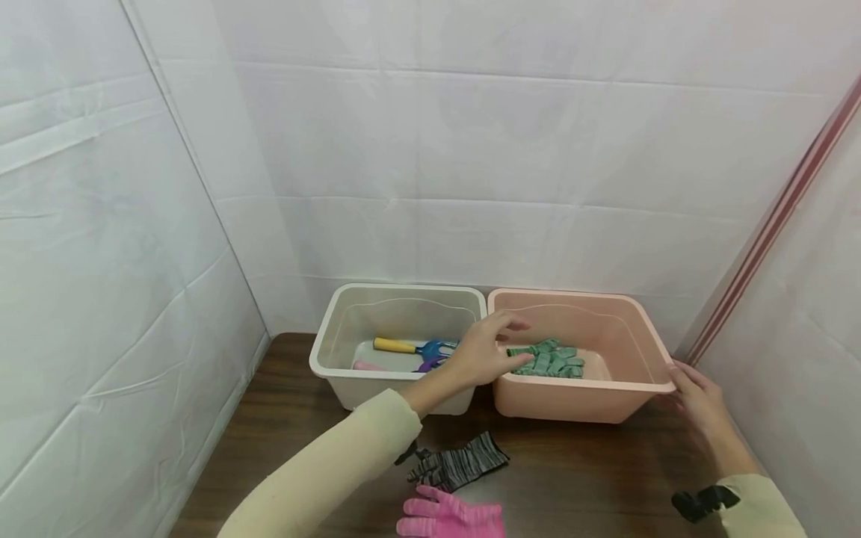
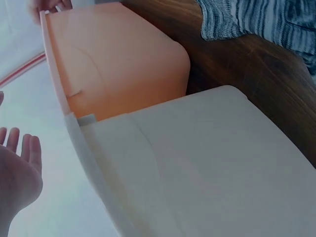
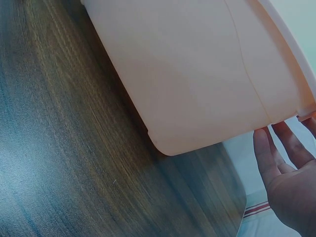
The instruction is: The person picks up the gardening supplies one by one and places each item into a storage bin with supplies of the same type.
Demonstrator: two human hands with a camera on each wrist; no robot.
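The left hand (image 1: 489, 350) is over the spot where the two bins meet, its fingers loosely bent and spread, holding nothing; its fingertips are above the near left side of the pink bin (image 1: 565, 402). The right hand (image 1: 699, 396) grips the pink bin at its near right corner, fingers at the rim and thumb against the outer end wall. Green gloves (image 1: 551, 362) lie on the floor of the pink bin, toward its left side; how many is hard to tell. The white bin (image 1: 397, 306) stands just beside it on the left, the rims touching or nearly so. In it are a blue fork (image 1: 433, 350) with a yellow handle (image 1: 394, 344), a purple piece (image 1: 430, 364) and a pink handle (image 1: 366, 365), the last two partly hidden by the near rim and the left arm. Both bins stand on the dark wood table (image 1: 282, 396), near the white sheet (image 1: 403, 149) behind. On the table in front, a gray-black glove (image 1: 467, 462) lies below the gap between the bins, and a pink glove (image 1: 457, 515) lies just nearer, cut off by the lower edge of the head view.
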